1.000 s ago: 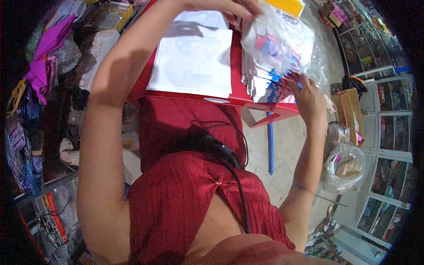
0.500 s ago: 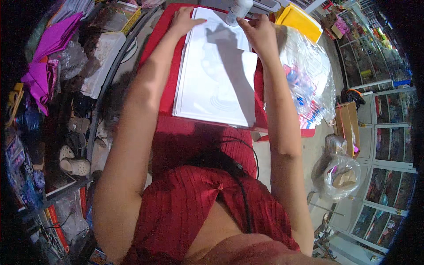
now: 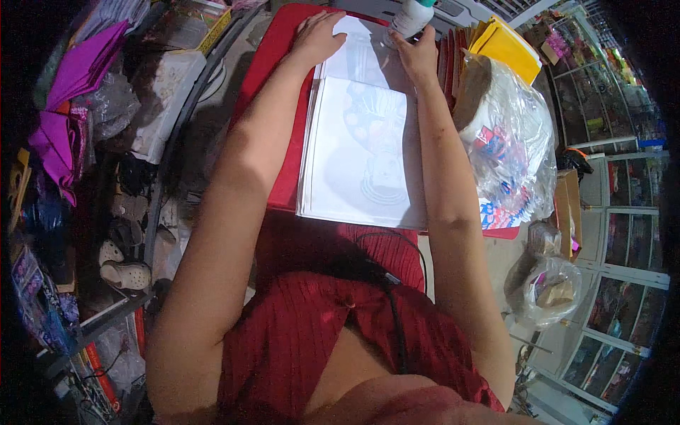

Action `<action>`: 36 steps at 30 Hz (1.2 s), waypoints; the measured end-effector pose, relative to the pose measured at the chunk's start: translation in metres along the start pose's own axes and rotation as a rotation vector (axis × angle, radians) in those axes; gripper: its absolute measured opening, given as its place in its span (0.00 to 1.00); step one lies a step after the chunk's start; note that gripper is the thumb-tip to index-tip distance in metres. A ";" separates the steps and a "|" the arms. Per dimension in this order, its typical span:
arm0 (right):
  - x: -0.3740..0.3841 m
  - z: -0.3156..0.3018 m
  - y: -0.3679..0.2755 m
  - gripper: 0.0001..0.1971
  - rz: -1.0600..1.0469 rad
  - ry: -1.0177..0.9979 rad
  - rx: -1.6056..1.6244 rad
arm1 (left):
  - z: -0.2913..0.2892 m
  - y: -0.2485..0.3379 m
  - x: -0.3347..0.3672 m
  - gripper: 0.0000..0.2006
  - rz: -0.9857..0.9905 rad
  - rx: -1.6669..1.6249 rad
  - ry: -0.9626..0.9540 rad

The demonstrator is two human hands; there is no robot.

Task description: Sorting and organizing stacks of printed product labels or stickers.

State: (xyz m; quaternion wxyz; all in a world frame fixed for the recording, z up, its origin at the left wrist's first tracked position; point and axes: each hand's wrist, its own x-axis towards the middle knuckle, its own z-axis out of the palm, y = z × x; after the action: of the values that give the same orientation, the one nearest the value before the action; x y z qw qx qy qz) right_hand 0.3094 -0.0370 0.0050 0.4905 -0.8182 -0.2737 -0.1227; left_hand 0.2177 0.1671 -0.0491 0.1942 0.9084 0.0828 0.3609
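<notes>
A: Start at the left. What lies left of the red worktop (image 3: 278,127)?

B: Clutter on shelves and the floor. Folded purple sheets (image 3: 67,92) sit far left of the worktop, a pale plastic-wrapped bundle (image 3: 170,99) lies nearer to it, and light-coloured shoes (image 3: 124,265) rest lower down, left of its near edge.

A: And on the worktop itself?

B: A stack of white printed sheets (image 3: 361,163) lies on the middle of it, running from the near edge toward the far one. A faint coloured drawing shows on the top sheet.

A: The hands?

B: The left hand (image 3: 319,37) lies open and flat, palm down, on the far left corner of the sheets. The right hand (image 3: 418,55) rests on their far right part, fingers loosely spread, touching the base of a white bottle with a teal cap (image 3: 411,15) standing at the far edge of the worktop. I cannot tell whether it grips the bottle.

A: Right of the sheets?

B: A clear plastic bag of printed packets (image 3: 513,152) lies on the right end of the worktop, with yellow envelopes (image 3: 506,46) beyond it. Off the worktop's right edge hangs a smaller clear bag (image 3: 549,290), and glass-fronted display shelves (image 3: 616,283) line the room behind it.
</notes>
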 end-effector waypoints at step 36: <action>0.041 -0.016 0.002 0.40 -0.052 0.174 -0.046 | -0.016 0.030 -0.002 0.18 0.133 -0.057 -0.061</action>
State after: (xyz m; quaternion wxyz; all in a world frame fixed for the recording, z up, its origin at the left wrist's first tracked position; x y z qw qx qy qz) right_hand 0.3449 -0.0382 0.0301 0.4900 -0.8083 -0.2481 -0.2122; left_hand 0.2060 0.1437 -0.0275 0.1977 0.9166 0.0059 0.3474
